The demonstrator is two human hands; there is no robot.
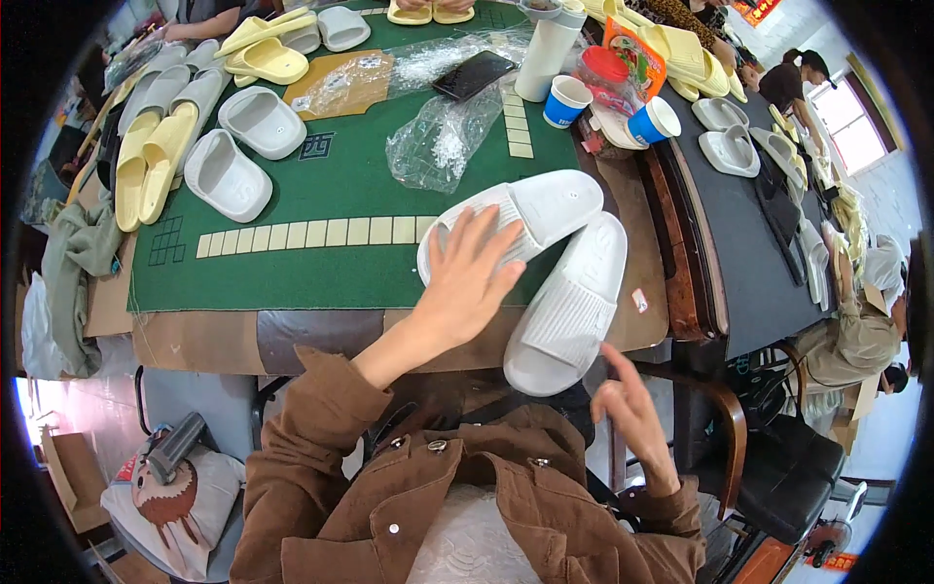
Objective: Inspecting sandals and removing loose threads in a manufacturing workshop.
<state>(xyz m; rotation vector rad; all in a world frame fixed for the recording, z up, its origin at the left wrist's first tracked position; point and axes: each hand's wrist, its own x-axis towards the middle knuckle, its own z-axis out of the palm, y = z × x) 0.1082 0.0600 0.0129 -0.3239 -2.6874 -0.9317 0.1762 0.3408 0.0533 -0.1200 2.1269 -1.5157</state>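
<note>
Two white slide sandals lie at the near right edge of the table. On the farther white slide (pixel 556 206) rests my left hand (pixel 465 277), its fingers spread over the ribbed strap without gripping it. The nearer white slide (pixel 574 316) lies at a slant, its rounded end jutting past the table edge. Just beside that end is my right hand (pixel 628 409), its index finger stretched toward the strap and the other fingers curled. I see nothing held in it.
Grey slides (pixel 229 175) and yellow slides (pixel 167 164) sit at the left. Clear plastic bags (pixel 438 146), a phone (pixel 474 75), a white tumbler (pixel 548 58) and paper cups (pixel 567 101) are farther back. An armchair (pixel 778 477) stands at the right. Other people work around the tables.
</note>
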